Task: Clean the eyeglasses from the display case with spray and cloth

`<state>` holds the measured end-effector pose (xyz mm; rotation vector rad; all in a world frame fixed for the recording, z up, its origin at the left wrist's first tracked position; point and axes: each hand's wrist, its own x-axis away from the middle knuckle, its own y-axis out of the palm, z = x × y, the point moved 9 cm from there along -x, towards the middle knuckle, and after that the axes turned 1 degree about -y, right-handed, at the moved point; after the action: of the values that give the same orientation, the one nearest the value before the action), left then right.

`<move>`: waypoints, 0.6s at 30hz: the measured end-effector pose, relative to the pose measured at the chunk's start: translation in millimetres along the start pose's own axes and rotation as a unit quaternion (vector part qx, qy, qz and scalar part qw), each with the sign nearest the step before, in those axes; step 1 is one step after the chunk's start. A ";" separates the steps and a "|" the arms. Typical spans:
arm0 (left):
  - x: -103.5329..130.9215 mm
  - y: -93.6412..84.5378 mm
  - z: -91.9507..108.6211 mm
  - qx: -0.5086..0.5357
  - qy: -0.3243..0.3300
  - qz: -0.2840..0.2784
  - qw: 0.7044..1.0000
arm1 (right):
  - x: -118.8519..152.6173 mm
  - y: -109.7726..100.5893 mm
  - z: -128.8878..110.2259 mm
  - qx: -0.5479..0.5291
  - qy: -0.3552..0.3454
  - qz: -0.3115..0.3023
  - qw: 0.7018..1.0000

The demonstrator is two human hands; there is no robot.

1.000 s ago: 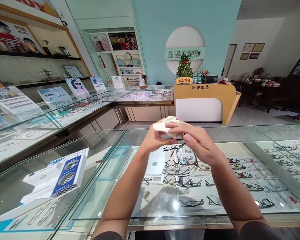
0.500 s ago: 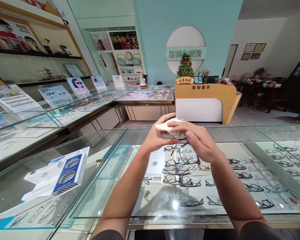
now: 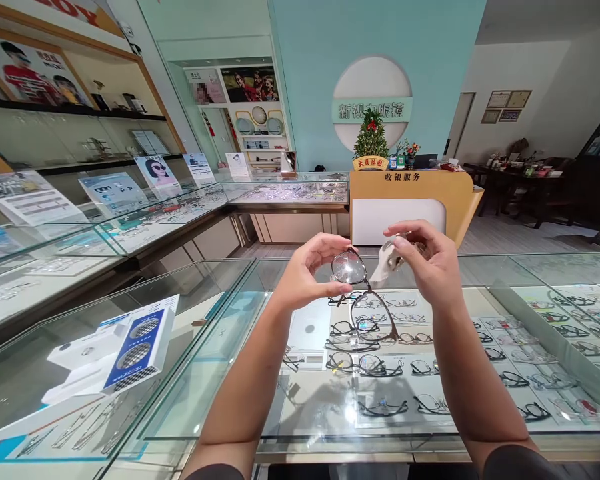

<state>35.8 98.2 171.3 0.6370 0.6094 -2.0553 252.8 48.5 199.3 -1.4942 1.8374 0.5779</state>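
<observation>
A pair of dark-rimmed glasses [image 3: 370,287] hangs tilted above the glass display case, one lens up at the left and the other lower right. My left hand [image 3: 317,270] grips the upper lens's rim between thumb and fingers. To the right, apart from the glasses, my right hand [image 3: 427,257] is closed on a crumpled white cloth [image 3: 386,259], part of which dangles from the fingers. Beneath both hands, rows of eyeglasses [image 3: 373,365] lie inside the case.
The glass case [image 3: 220,437] spans the foreground. A blue and white folded card display [image 3: 135,350] stands on the left. Further back are a yellow and white counter [image 3: 400,220] with a plant [image 3: 371,137], and more display cases along the left.
My right hand has moved right with the cloth, off the lens. The upper lens in my left hand is now uncovered, and the two hands are apart.
</observation>
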 end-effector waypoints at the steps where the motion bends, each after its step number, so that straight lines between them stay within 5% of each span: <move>1: 0.3 0.6 1.9 -0.006 0.000 -0.002 1.000 | -0.2 1.3 0.5 0.004 0.001 -0.005 1.000; 8: -1.6 9.5 -3.0 -0.012 -0.021 -0.015 1.000 | -1.3 10.3 12.5 -0.019 0.035 -0.033 0.999; 18: 1.1 39.5 -7.9 0.061 -0.051 -0.116 0.990 | 1.1 12.2 7.7 -0.043 0.006 -0.030 0.999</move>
<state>70.4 82.9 157.5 0.5466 0.5205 -2.3413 242.7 56.1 192.3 -1.6077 1.7900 0.6256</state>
